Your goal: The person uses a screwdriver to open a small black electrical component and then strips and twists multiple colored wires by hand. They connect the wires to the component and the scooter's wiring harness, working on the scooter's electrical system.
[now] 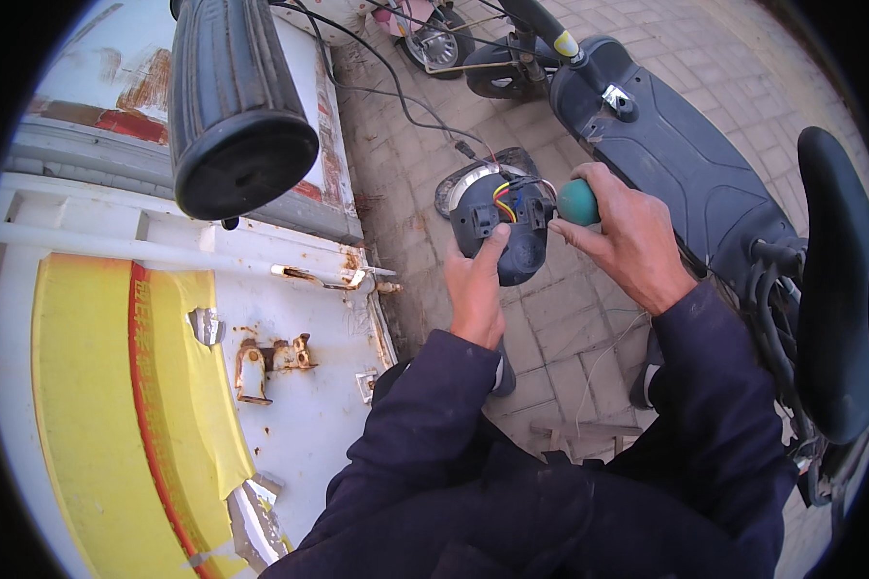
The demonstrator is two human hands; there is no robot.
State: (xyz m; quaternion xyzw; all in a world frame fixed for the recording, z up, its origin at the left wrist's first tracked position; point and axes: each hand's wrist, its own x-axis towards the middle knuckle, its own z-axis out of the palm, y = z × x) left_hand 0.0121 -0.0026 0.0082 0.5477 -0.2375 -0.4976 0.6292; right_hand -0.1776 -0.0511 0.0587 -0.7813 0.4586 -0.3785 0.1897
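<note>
My left hand [476,289] holds a dark blue-black plastic housing [507,227] from below, thumb pressed on its face. Red, yellow and black wires [504,201] run into its open back. My right hand [628,236] grips a tool with a round teal handle [577,203], its tip against the right side of the housing. A thin black cable [396,87] trails from the housing over the paving toward the top of the view. Both forearms wear dark navy sleeves.
A black scooter [686,145] with footboard and seat [835,280] stands at the right. A large black handlebar grip [232,106] juts in at top left. A white, rusty vehicle panel [290,405] with yellow-red stripe fills the left. Brick paving [560,328] lies below.
</note>
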